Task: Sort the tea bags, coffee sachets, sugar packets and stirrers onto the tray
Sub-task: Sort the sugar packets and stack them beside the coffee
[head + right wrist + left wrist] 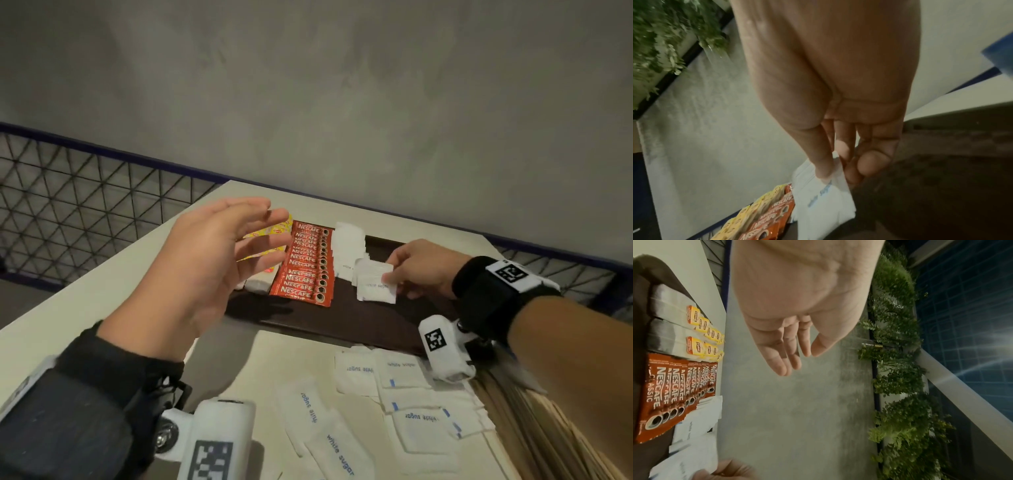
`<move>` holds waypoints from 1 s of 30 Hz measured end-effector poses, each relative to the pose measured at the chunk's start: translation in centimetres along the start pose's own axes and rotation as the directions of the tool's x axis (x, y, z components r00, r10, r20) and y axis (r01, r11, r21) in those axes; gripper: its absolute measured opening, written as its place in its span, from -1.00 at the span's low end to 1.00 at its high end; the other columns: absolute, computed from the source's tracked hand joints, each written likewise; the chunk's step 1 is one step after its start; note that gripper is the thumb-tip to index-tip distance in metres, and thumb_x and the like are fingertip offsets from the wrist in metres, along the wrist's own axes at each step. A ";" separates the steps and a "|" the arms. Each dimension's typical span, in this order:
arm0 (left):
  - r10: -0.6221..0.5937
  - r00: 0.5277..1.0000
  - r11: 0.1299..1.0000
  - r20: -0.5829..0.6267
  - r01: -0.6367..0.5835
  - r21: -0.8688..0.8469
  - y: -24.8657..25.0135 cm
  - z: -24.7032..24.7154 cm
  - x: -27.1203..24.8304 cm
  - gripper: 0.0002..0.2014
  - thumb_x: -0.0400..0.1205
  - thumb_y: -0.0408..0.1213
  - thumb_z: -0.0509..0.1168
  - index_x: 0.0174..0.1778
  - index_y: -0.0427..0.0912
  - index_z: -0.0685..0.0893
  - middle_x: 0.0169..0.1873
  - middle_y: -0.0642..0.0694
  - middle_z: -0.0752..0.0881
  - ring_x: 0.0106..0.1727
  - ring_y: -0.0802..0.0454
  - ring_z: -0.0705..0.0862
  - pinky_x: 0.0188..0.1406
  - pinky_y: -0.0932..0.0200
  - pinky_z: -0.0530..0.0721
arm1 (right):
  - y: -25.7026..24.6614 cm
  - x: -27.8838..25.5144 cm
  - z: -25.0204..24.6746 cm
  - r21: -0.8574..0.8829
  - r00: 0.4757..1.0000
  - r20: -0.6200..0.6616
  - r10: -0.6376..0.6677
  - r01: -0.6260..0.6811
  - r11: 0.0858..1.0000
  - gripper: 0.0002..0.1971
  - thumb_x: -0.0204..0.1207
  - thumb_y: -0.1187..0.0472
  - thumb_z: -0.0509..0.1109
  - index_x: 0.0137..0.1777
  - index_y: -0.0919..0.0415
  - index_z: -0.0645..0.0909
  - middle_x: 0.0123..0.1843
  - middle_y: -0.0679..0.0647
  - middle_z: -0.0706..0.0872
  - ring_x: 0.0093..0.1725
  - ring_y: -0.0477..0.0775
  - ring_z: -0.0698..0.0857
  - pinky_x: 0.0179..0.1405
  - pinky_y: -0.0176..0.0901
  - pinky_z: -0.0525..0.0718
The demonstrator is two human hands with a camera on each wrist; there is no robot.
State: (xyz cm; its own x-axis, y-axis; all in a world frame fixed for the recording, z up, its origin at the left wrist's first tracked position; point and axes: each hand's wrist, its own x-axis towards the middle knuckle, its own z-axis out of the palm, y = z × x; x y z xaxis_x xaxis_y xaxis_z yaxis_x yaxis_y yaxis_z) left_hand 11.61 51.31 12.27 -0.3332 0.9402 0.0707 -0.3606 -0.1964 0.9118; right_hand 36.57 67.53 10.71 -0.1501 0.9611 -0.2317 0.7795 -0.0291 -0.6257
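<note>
Right hand is pinching a sugar packet just right of the coffee sachets; left hand is hovering open, holding nothing.

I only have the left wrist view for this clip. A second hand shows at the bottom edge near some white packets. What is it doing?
Observer: The right hand pinches a white sugar packet at its edge, over the dark tray.
Operator: Is anything left off the tray?
Observer: Yes. More loose sugar packets lie on the table nearer the person, in the head view.
Operator: Any stirrers yet?
Observer: A bundle of wooden stirrers lies off the tray, at the lower right of the head view.
Operator: And the left hand?
Observer: The left hand hovers open above the tea bags, holding nothing.
</note>
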 end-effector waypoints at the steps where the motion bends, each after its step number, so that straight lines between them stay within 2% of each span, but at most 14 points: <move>1: 0.000 1.000 1.000 -0.013 0.000 -0.009 0.0 -0.1 0.1 -0.88 0.74 -0.28 0.39 0.14 -0.21 0.73 0.01 -0.18 0.91 -0.01 -0.11 0.89 0.04 0.02 0.88 | 0.1 0.5 0.3 0.004 1.000 0.006 0.008 -0.008 1.000 -0.95 0.61 0.37 0.50 0.03 0.32 0.72 0.01 0.31 0.86 -0.23 0.05 0.74 -0.38 -0.20 0.72; 4: -0.001 0.999 0.999 -0.036 0.000 -0.043 0.1 -0.4 0.4 -0.88 0.73 -0.29 0.39 0.13 -0.21 0.74 -0.01 -0.18 0.91 -0.03 -0.11 0.89 -0.08 0.10 0.88 | -0.2 1.3 1.2 0.051 0.999 0.027 0.031 -0.033 0.998 -0.94 0.62 0.40 0.48 0.05 0.36 0.70 -0.02 0.33 0.83 -0.25 0.06 0.76 -0.30 -0.17 0.78; 7: -0.002 0.999 0.999 -0.040 0.000 -0.053 0.0 -0.7 0.7 -0.89 0.72 -0.29 0.40 0.11 -0.21 0.73 -0.01 -0.18 0.91 -0.07 -0.10 0.88 -0.16 0.14 0.89 | -0.8 1.9 2.1 0.044 0.999 0.024 0.031 -0.032 0.999 -0.88 0.63 0.35 0.48 0.11 0.38 0.71 0.05 0.32 0.83 -0.14 0.11 0.80 -0.22 -0.14 0.82; 9: 0.000 0.999 0.998 -0.038 -0.002 -0.059 -0.1 -0.8 0.8 -0.88 0.72 -0.28 0.40 0.12 -0.21 0.73 -0.02 -0.17 0.91 -0.10 -0.08 0.88 -0.22 0.17 0.86 | -1.1 2.2 2.4 0.045 0.999 0.015 0.037 -0.038 0.998 -0.84 0.60 0.29 0.53 0.12 0.34 0.72 0.06 0.29 0.82 -0.07 0.16 0.83 -0.20 -0.12 0.83; 11: 0.004 0.999 0.998 -0.038 -0.007 -0.066 0.0 -1.0 0.9 -0.86 0.72 -0.29 0.40 0.14 -0.23 0.73 -0.02 -0.18 0.91 -0.11 -0.09 0.89 -0.25 0.19 0.83 | -1.4 2.4 2.5 0.012 0.999 0.023 0.030 -0.031 0.999 -0.77 0.54 0.25 0.60 0.10 0.34 0.71 0.03 0.27 0.81 -0.10 0.16 0.83 -0.23 -0.14 0.82; 15: 0.011 0.999 0.996 -0.040 -0.015 -0.093 0.1 -1.2 1.0 -0.89 0.71 -0.31 0.40 0.11 -0.24 0.73 -0.05 -0.19 0.91 -0.13 -0.08 0.89 -0.25 0.21 0.82 | -2.0 2.7 2.7 -0.141 0.999 0.038 -0.009 0.015 0.990 -0.68 0.44 0.31 0.67 0.14 0.36 0.69 0.06 0.27 0.83 -0.02 0.22 0.87 0.02 0.06 0.88; 18: 0.016 0.999 0.995 -0.032 -0.019 -0.097 0.2 -1.2 1.0 -0.92 0.71 -0.31 0.40 0.06 -0.24 0.72 -0.09 -0.17 0.90 -0.15 -0.05 0.88 -0.22 0.21 0.83 | -2.6 3.1 2.9 -0.211 0.999 0.032 -0.025 0.031 0.977 -0.62 0.44 0.31 0.67 0.19 0.31 0.62 0.05 0.26 0.82 -0.07 0.23 0.88 0.03 0.12 0.87; 21: 0.016 0.999 0.996 -0.032 -0.019 -0.093 0.1 -1.3 1.2 -0.87 0.72 -0.31 0.39 0.14 -0.27 0.71 -0.10 -0.16 0.89 -0.17 -0.05 0.88 -0.20 0.21 0.82 | -3.1 3.0 2.9 -0.311 0.999 0.006 -0.036 0.036 0.950 -0.53 0.49 0.18 0.65 0.26 0.25 0.51 0.06 0.22 0.79 -0.09 0.21 0.86 -0.03 0.11 0.88; 23: 0.017 0.999 0.996 -0.044 -0.020 -0.087 0.0 -1.5 1.5 -0.83 0.73 -0.31 0.38 0.20 -0.28 0.69 -0.10 -0.15 0.88 -0.18 -0.04 0.88 -0.21 0.22 0.82 | -3.7 2.3 2.5 -0.520 0.990 -0.060 -0.125 0.076 0.851 -0.42 0.50 0.02 0.61 0.39 0.19 0.44 0.17 0.19 0.74 -0.03 0.15 0.78 -0.07 0.08 0.83; 24: 0.017 0.999 0.996 -0.050 -0.021 -0.088 0.1 -1.7 1.6 -0.84 0.74 -0.31 0.37 0.19 -0.28 0.69 -0.11 -0.15 0.88 -0.19 -0.03 0.87 -0.21 0.22 0.82 | -4.2 1.4 2.3 -0.604 0.977 -0.072 -0.199 0.116 0.788 -0.40 0.51 -0.04 0.59 0.44 0.16 0.45 0.25 0.16 0.71 0.01 0.11 0.70 -0.06 0.02 0.74; 25: 0.018 0.998 0.996 -0.056 -0.023 -0.092 0.2 -1.8 1.7 -0.87 0.74 -0.32 0.36 0.15 -0.27 0.69 -0.13 -0.14 0.87 -0.20 -0.01 0.87 -0.22 0.23 0.82 | -4.9 0.1 2.1 -0.635 0.961 -0.048 -0.271 0.180 0.751 -0.42 0.51 -0.09 0.58 0.44 0.09 0.50 0.28 0.10 0.71 0.03 0.06 0.65 -0.03 -0.06 0.63; 26: 0.017 0.998 0.995 -0.063 -0.023 -0.099 0.3 -2.0 1.9 -0.91 0.74 -0.32 0.35 0.10 -0.25 0.68 -0.14 -0.13 0.86 -0.22 0.00 0.86 -0.21 0.22 0.82 | -5.7 -1.7 2.1 -0.623 0.946 0.018 -0.323 0.263 0.736 -0.48 0.50 -0.12 0.58 0.39 0.01 0.57 0.21 0.01 0.73 0.01 0.01 0.66 -0.05 -0.10 0.59; 28: 0.014 0.998 0.993 -0.068 -0.022 -0.115 0.6 -2.3 2.0 -0.95 0.75 -0.33 0.32 0.02 -0.21 0.67 -0.16 -0.11 0.84 -0.23 0.02 0.84 -0.18 0.21 0.83 | -7.1 -6.0 2.7 -0.541 0.900 0.246 -0.359 0.435 0.720 -0.57 0.41 -0.18 0.63 0.24 -0.19 0.64 0.02 -0.14 0.77 -0.07 -0.08 0.74 -0.12 -0.14 0.65; 30: 0.016 0.998 0.991 -0.064 -0.024 -0.130 0.7 -2.6 2.0 -0.95 0.75 -0.33 0.32 0.01 -0.21 0.65 -0.17 -0.11 0.83 -0.22 0.01 0.84 -0.16 0.20 0.82 | -7.5 -10.2 4.0 -0.501 0.824 0.493 -0.279 0.531 0.684 -0.40 0.29 -0.24 0.68 0.32 -0.35 0.56 0.01 -0.20 0.74 -0.09 -0.13 0.77 -0.09 -0.15 0.76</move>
State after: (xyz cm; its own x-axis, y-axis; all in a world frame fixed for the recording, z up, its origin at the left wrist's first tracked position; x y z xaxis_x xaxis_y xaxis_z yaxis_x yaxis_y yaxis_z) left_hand 8.44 52.38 12.00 -0.3943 0.9171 0.0590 -0.4629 -0.2537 0.8494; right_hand 29.84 56.90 14.80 -0.6409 0.6649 -0.3837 0.7578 0.6278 -0.1778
